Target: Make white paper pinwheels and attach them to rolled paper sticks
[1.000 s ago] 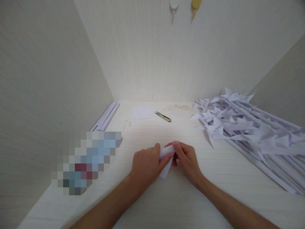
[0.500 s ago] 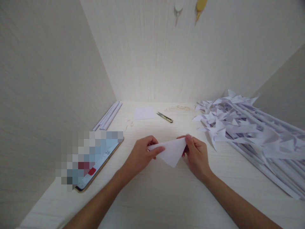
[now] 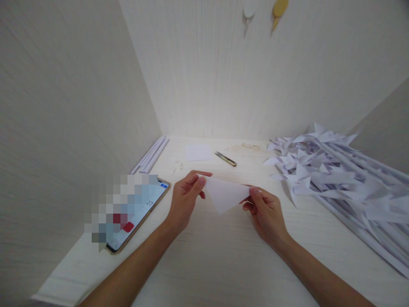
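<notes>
A folded white sheet of paper (image 3: pixel 223 192), triangular with one point hanging down, is held up above the table. My left hand (image 3: pixel 188 194) pinches its left corner between thumb and fingers. At the opposite corner, my right hand (image 3: pixel 263 209) grips the paper the same way. Beyond my hands lie small thread snips (image 3: pixel 226 158) with a gold-coloured handle. Left of the snips a flat white square of paper (image 3: pixel 198 152) rests on the table.
Paper pinwheels on rolled paper sticks (image 3: pixel 319 170) are heaped at the right. Several paper rolls (image 3: pixel 150 154) lean by the left wall. A partly blurred phone (image 3: pixel 140 217) lies at the left. Two hooks, one white (image 3: pixel 249 10) and one yellow (image 3: pixel 280 8), are on the back wall.
My left hand has risen and shifted its grip to the paper's left corner; the paper has tilted, its lower point now further left. The whole view has shifted slightly.
</notes>
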Demonstrator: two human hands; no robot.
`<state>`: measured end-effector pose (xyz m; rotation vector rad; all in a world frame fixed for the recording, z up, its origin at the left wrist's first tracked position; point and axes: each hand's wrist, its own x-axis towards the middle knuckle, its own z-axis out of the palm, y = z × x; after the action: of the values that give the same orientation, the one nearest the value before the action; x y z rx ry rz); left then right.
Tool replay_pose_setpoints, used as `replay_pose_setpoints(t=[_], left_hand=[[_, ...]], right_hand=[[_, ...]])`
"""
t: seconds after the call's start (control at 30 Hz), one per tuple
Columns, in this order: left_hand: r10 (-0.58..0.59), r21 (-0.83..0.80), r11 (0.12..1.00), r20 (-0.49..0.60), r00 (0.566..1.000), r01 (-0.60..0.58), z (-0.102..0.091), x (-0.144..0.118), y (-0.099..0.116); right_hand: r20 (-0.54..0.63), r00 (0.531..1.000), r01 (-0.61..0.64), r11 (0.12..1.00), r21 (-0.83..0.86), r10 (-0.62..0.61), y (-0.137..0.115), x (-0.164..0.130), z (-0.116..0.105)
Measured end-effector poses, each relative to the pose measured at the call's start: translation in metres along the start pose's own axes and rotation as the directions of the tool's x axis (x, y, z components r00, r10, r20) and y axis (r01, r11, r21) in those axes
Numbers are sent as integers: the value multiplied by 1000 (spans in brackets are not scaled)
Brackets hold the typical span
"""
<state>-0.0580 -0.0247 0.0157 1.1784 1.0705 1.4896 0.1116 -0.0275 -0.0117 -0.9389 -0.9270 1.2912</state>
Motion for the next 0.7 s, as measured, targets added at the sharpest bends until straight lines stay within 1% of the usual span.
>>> replay_pose_setpoints(t=[0.23, 0.5, 0.7], left_hand=[[-13, -89, 996, -32, 999, 11, -3, 1, -5], [-40, -115, 993, -55, 998, 33, -2, 2, -4], [-71, -159, 985, -71, 995, 59, -2, 3, -5]], right_hand=[[17, 1000, -18, 999, -40, 18, 0, -1, 2], [14, 1000, -14, 997, -71, 15, 2, -1, 1], [44, 999, 20, 995, -93, -16, 5, -1, -2]])
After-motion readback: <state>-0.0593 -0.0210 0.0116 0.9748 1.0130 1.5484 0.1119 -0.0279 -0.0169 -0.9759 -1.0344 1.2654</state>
